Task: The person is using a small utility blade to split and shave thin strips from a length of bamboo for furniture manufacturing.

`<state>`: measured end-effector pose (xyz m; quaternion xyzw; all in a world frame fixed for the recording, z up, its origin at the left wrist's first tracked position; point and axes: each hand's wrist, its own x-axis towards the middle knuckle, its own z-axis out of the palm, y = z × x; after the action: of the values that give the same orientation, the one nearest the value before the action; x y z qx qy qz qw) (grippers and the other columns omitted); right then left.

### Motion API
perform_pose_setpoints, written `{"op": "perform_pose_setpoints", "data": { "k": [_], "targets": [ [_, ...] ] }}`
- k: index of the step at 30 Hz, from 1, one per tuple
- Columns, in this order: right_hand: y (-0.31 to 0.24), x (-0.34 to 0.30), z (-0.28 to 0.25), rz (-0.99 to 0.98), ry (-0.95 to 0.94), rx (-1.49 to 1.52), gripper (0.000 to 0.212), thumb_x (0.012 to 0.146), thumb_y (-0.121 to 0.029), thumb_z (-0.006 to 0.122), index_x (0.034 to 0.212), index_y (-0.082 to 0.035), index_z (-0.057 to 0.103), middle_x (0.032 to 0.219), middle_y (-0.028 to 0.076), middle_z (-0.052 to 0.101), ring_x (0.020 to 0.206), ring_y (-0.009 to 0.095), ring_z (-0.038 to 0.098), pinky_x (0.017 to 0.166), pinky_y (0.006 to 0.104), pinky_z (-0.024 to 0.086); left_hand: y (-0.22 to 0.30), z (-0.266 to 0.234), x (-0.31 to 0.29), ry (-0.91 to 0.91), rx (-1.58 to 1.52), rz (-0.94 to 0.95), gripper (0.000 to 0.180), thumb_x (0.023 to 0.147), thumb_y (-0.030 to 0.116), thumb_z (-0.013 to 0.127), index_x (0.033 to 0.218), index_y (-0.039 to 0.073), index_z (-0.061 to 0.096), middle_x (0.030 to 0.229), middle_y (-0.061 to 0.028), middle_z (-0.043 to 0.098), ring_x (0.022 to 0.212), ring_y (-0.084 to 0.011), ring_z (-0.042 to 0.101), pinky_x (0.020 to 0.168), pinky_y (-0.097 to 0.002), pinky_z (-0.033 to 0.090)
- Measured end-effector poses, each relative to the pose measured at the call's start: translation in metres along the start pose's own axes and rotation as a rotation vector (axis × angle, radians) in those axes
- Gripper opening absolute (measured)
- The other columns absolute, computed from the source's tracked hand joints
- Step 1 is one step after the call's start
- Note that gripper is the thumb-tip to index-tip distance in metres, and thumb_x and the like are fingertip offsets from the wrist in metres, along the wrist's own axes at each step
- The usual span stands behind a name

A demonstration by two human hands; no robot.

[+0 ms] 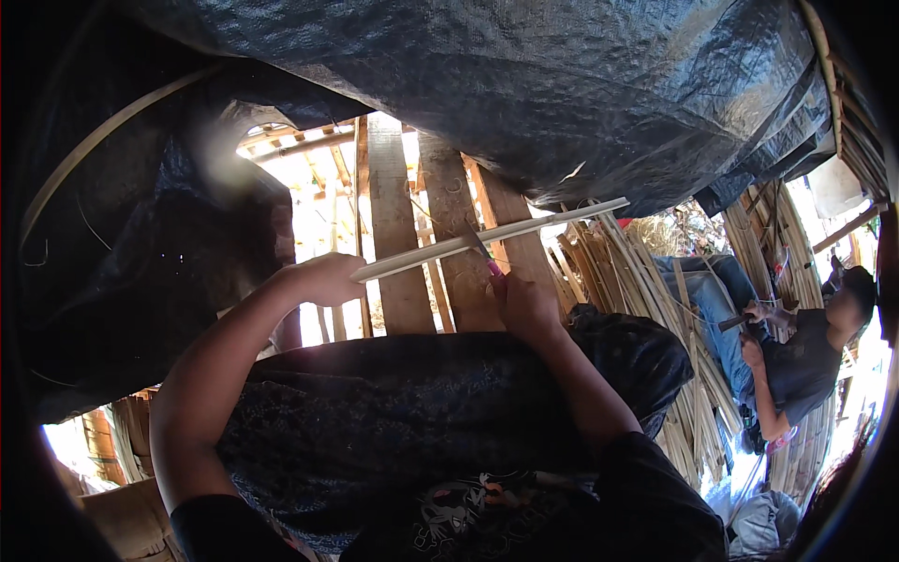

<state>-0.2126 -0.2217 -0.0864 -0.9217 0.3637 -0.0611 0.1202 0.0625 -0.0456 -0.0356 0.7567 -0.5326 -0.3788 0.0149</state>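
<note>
A long pale strip, apparently split bamboo (562, 219), slants across the space before me, its far end up to the right. My left hand (330, 279) is closed round the strip's near left end. In my right hand (531, 311) is a knife (494, 268) with a pinkish handle. Its dark blade crosses the strip near the middle and appears to touch it. The fingers of my right hand are wrapped round the handle, which they partly hide. Below both hands, dark patterned cloth (375, 403) covers my lap.
Wooden planks (393, 225) with bright gaps lie beyond the strip. Dark plastic sheeting (599, 94) hangs across the top and left. Many long strips (646, 290) lie at the right, where another person (801, 365) sits holding a tool. A curved strip (103, 131) arches at far left.
</note>
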Motion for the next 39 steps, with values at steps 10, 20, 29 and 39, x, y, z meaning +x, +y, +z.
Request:
{"op": "perform_pose_setpoints", "data": {
  "k": [10,20,29,39],
  "targets": [
    [0.003,-0.005,0.003,-0.021,-0.021,-0.046,0.041,0.098,-0.039,0.041,0.086,-0.004,0.060,0.065,0.021,0.063,0.061,0.039,0.065,0.053,0.0491,0.051,0.006,-0.005,-0.002,-0.060,0.025,-0.025,0.030,0.087,0.025,0.055,0.105,0.001,0.058,0.087,-0.0172,0.064,0.081,-0.0276,0.062,0.073,-0.0412,0.047],
    [-0.001,-0.009,-0.004,-0.053,-0.155,-0.043,0.045,0.099,-0.036,0.037,0.084,-0.001,0.062,0.073,0.024,0.065,0.070,0.043,0.065,0.064,0.0529,0.052,-0.003,-0.006,-0.002,-0.090,-0.006,-0.002,0.034,0.087,0.024,0.055,0.112,0.001,0.060,0.091,-0.0169,0.065,0.085,-0.0266,0.062,0.075,-0.0399,0.048],
    [0.024,-0.003,-0.001,0.114,-0.090,-0.009,0.041,0.099,-0.039,0.037,0.096,-0.003,0.057,0.077,0.024,0.066,0.073,0.043,0.065,0.061,0.0522,0.051,-0.006,-0.006,-0.006,-0.056,-0.005,-0.024,0.030,0.083,0.024,0.057,0.105,0.003,0.060,0.091,-0.0185,0.065,0.087,-0.0316,0.063,0.078,-0.0413,0.048],
    [-0.021,-0.025,0.015,-0.205,-0.031,0.019,0.028,0.096,-0.029,0.044,0.114,-0.011,0.056,0.095,0.014,0.064,0.079,0.031,0.068,0.059,0.0454,0.055,-0.007,-0.004,-0.002,0.055,0.108,0.032,0.027,0.079,0.019,0.062,0.094,-0.003,0.060,0.085,-0.0260,0.063,0.085,-0.0408,0.062,0.076,-0.0473,0.048]
  ]
}}
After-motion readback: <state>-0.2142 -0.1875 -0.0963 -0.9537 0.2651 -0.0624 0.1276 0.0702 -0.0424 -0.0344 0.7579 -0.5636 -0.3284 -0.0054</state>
